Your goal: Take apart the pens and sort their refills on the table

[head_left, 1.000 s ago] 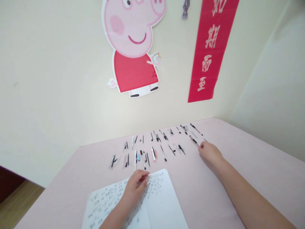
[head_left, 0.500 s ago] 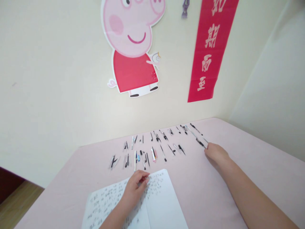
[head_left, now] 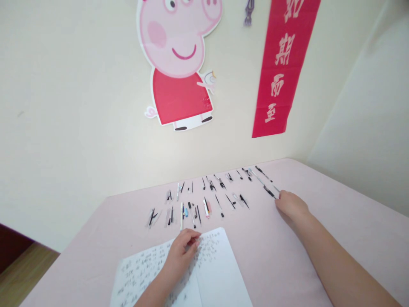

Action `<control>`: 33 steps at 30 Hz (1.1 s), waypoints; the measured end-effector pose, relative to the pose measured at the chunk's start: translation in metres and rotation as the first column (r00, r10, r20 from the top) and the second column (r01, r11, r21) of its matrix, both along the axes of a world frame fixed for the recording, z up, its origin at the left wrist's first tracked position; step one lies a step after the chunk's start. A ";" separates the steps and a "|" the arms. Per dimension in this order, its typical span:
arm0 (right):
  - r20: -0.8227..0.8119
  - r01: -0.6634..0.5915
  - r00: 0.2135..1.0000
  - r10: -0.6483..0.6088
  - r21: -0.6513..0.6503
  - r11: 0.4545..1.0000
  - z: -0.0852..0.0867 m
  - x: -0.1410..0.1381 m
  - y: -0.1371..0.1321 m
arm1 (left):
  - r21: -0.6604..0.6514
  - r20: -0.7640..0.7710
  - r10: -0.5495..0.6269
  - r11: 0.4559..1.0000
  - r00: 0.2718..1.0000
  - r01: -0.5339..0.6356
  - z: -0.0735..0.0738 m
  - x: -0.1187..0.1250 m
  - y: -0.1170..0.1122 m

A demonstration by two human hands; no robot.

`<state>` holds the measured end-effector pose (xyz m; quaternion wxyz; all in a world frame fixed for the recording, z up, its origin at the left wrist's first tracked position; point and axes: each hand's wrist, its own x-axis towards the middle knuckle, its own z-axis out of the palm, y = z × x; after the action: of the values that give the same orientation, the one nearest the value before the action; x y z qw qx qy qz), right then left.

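My left hand [head_left: 185, 247] rests on an open notebook [head_left: 228, 273]. Its fingers are loosely bent, with a gap between thumb and forefinger and nothing visible in them. At the right end of the rows of pens, my right hand [head_left: 291, 205] is low over the cloth with its fingers closed. A thin, pale rod, like a pen or refill [head_left: 276, 188], sticks out beyond these fingers; the rest is hidden. Just left of the fingertips lies a pen with a black grip [head_left: 269, 191], its near end touching or almost touching them.
Two rows of pens and pen parts lie on the pink tablecloth [head_left: 255, 247], among them a capped black pen [head_left: 262, 172] and a blue cap [head_left: 185, 212]. Behind rises a wall with a pig cutout [head_left: 182, 96] and a red banner [head_left: 277, 68].
Almost nothing differs. The view has shifted very slightly, and both hands keep their places.
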<state>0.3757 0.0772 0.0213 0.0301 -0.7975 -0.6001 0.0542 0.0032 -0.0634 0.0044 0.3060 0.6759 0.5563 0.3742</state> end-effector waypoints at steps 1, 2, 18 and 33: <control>0.008 -0.005 1.000 0.005 0.026 1.000 0.001 -0.002 -0.001 | 0.001 0.002 0.000 1.000 1.000 0.000 0.000 0.000 0.000; 0.020 -0.014 1.000 0.012 0.064 0.998 0.002 -0.004 -0.002 | 0.000 0.005 0.000 1.000 1.000 0.000 -0.001 0.000 0.000; 0.066 -0.279 0.960 0.272 0.275 0.920 -0.012 -0.052 0.052 | -0.038 0.015 -0.007 0.999 1.000 0.008 -0.003 -0.001 -0.001; 0.156 -0.387 0.921 0.357 0.275 0.880 -0.027 -0.069 0.139 | 0.006 0.005 -0.030 1.000 1.000 0.030 -0.011 -0.006 0.000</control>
<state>0.3070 0.2160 -0.0058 0.1096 -0.6550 -0.7441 -0.0728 -0.0031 -0.0630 -0.0069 0.3110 0.6841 0.5444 0.3727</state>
